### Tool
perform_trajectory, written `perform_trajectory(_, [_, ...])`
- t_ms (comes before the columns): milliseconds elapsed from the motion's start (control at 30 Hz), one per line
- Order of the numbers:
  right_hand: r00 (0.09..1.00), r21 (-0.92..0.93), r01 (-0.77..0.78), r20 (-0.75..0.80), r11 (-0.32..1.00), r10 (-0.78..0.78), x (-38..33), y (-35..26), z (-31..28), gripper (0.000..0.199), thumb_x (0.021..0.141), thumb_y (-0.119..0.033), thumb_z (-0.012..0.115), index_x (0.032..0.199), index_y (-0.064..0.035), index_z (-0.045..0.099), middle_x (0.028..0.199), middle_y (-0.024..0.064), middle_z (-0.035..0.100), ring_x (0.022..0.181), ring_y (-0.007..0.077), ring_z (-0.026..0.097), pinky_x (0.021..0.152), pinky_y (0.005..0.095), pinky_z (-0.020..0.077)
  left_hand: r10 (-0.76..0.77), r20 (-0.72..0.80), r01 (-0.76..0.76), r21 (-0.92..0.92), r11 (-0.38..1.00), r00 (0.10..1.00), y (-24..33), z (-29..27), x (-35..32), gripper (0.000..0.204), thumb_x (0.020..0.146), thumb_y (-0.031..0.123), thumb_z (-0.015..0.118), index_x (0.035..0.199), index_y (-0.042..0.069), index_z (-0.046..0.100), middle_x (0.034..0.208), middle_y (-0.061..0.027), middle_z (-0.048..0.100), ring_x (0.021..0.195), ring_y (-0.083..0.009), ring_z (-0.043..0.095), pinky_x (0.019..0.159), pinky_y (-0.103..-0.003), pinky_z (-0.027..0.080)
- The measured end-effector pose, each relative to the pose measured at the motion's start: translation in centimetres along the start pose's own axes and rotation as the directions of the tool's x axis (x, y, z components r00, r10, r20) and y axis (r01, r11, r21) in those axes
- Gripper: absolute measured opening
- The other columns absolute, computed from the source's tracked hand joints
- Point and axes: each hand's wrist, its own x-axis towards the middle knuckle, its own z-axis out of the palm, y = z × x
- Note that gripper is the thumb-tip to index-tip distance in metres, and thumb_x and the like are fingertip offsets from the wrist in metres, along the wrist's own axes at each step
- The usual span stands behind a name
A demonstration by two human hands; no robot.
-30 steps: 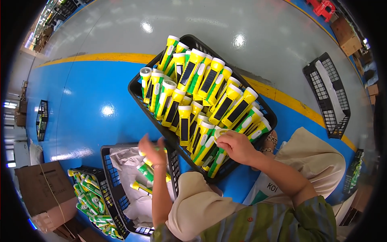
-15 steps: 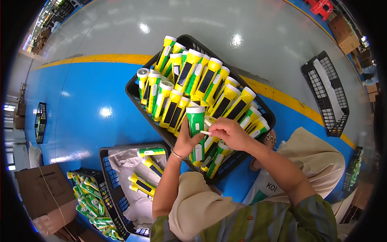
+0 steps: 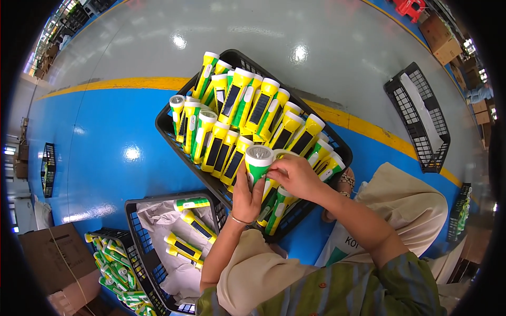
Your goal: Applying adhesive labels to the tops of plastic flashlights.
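Both hands are closing on one green-and-yellow flashlight point(image 3: 258, 164) held lens-up over the large black crate point(image 3: 167, 131): the left hand point(image 3: 246, 194) is wrapping its body from below, while the right hand point(image 3: 295, 176) is pinching at its head. The crate is standing on the blue floor point(image 3: 105, 147), nearly full of packed flashlights point(image 3: 237, 113), so most appears done. The lined basket point(image 3: 138, 231) beside it is holding only a few loose flashlights point(image 3: 190, 229), apparently what remains.
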Motion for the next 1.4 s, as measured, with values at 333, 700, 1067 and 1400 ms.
perform_trajectory(333, [0.994,-0.028,0.068,0.089,0.997,-0.065,-0.6,0.0,0.8,0.015,0.071,-0.016,0.07,0.077,-0.0066,0.06,0.068,0.0106,0.056,0.067,0.0293,0.056,0.057,0.0375,0.0444,-0.198,-0.019,0.175,-0.39,0.904,0.98,-1.2,-1.4,-0.8,0.038,0.078,0.001,0.064,0.111,-0.002,0.045,0.096,-0.0078,0.057,0.085,-0.01,0.055,0.073,-0.023,0.045])
perform_trajectory(700, [0.987,-0.059,0.11,0.123,0.992,-0.102,-4.4,-1.1,1.4,0.006,0.076,-0.009,0.063,0.082,-0.0079,0.061,0.078,0.0105,0.059,0.074,0.0296,0.059,0.063,0.0377,0.0471,-0.24,-0.821,0.809,0.381,0.447,0.519,-15.1,-17.0,-12.9,0.053,0.074,0.029,0.067,0.107,-0.007,0.048,0.087,-0.0246,0.061,0.078,-0.0413,0.059,0.07,-0.046,0.047])
perform_trajectory(1067, [0.998,-0.026,0.05,-0.026,0.998,-0.051,-3.0,-0.9,-0.8,0.006,0.079,-0.011,0.061,0.081,-0.0068,0.059,0.073,0.0115,0.054,0.068,0.0314,0.056,0.059,0.0376,0.0446,-0.094,0.055,0.054,0.502,0.863,0.994,-10.9,2.0,-1.0,0.044,0.072,0.034,0.07,0.094,0.0,0.053,0.084,-0.0195,0.054,0.079,-0.0374,0.055,0.069,-0.043,0.045])
perform_trajectory(1400, [0.995,0.094,0.057,0.076,0.994,-0.064,-2.1,0.2,0.4,0.006,0.081,-0.007,0.061,0.085,-0.0024,0.059,0.076,0.0101,0.058,0.067,0.0236,0.057,0.059,0.0301,0.0441,-0.396,0.252,0.454,-0.67,0.588,0.883,-7.3,-2.9,0.1,0.048,0.092,0.045,0.04,0.116,0.003,0.044,0.093,-0.0102,0.059,0.075,-0.017,0.059,0.07,-0.03,0.049])
